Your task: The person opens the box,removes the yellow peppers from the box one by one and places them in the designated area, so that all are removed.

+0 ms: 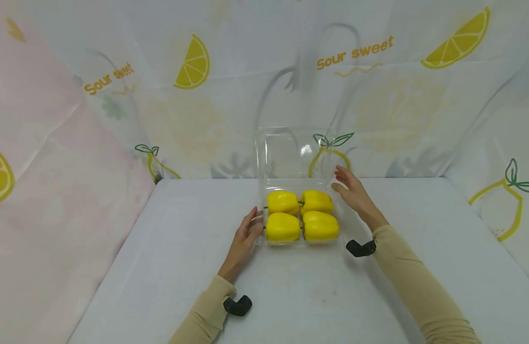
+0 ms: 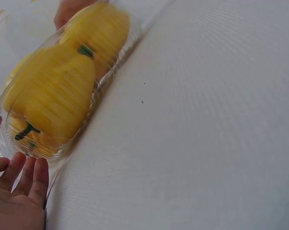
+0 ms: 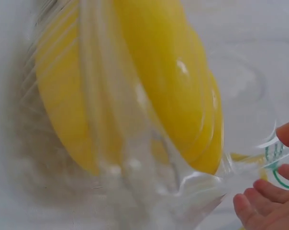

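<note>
Several yellow bell peppers with green stems sit in two rows in a clear plastic clamshell box. Its lid stands raised at the back. My left hand is at the box's left side, fingers extended along the wall. In the left wrist view, that hand's fingers lie against or just short of the box's end. By the right side, near the lid's hinge, is my right hand, thumb and fingers apart. The right wrist view shows its fingers loosely bent beside the clear plastic, with no grip visible.
A white-covered table carries the box. Behind it hangs a cloth backdrop with lemon prints, close to the raised lid. Black devices are worn on both wrists over beige sleeves.
</note>
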{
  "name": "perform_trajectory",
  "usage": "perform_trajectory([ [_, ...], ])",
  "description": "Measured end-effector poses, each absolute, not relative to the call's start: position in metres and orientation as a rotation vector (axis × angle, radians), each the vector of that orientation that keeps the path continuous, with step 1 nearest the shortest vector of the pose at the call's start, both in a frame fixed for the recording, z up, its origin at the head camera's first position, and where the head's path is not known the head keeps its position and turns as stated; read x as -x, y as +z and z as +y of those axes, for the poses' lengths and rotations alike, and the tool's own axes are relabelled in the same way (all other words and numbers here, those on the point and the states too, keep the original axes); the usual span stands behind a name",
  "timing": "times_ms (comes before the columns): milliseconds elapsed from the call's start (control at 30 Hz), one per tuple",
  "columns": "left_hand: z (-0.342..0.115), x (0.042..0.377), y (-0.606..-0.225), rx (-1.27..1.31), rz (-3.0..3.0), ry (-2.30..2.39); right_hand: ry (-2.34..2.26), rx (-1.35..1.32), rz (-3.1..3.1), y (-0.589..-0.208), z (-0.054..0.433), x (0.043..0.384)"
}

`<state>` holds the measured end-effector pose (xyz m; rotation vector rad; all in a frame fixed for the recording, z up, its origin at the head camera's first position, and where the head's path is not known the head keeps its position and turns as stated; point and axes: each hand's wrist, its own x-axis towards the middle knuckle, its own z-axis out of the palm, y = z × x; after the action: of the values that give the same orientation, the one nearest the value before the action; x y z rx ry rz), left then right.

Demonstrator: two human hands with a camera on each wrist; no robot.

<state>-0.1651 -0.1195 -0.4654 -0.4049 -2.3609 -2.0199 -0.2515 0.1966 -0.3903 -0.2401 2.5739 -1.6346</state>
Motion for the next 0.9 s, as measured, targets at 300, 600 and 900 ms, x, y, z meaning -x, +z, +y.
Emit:
perform_trajectory([
  [300, -0.121, 0.166, -0.465, 0.412, -2.376, -2.003, -1.782, 0.319, 2.559, -0.391, 0.197, 0.238],
  [600, -0.118, 0.152, -0.435, 0.38, -2.445, -2.013, -1.869, 0.312, 2.58, -0.4, 0.198, 0.221],
  [900, -0.121, 0.166, -0.467, 0.426, -2.369, -2.0, -1.875, 0.363, 2.622, -0.407, 0.194, 0.207],
])
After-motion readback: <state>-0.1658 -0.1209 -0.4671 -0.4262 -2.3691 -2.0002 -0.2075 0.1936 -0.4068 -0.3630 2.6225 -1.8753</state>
